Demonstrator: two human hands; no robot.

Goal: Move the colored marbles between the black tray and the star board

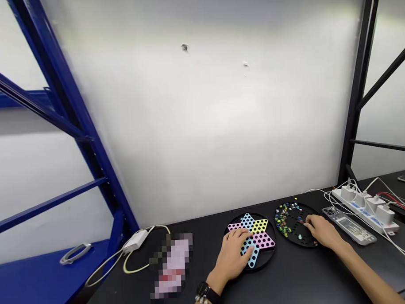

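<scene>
A star-shaped Chinese checkers board (264,240) with pink, blue and yellow points full of holes lies in a round black tray (270,258). My left hand (233,253) rests on the board's left side with its fingers spread, hiding part of it. To the right is a second round black tray (293,241) holding many coloured glass marbles (283,221), mostly gathered along its left side. Over that tray's right edge, my right hand (321,230) has thumb and fingers pinched together. A small pale marble (305,224) shows at the fingertips, partly covered.
A phone in a clear case (349,225) lies right of the marble tray. Beyond it is a white power strip (365,208) with chargers and tangled cables. At left are a white adapter (135,241) with its cord and a pixelated pink item (175,264). A wall panel stands behind.
</scene>
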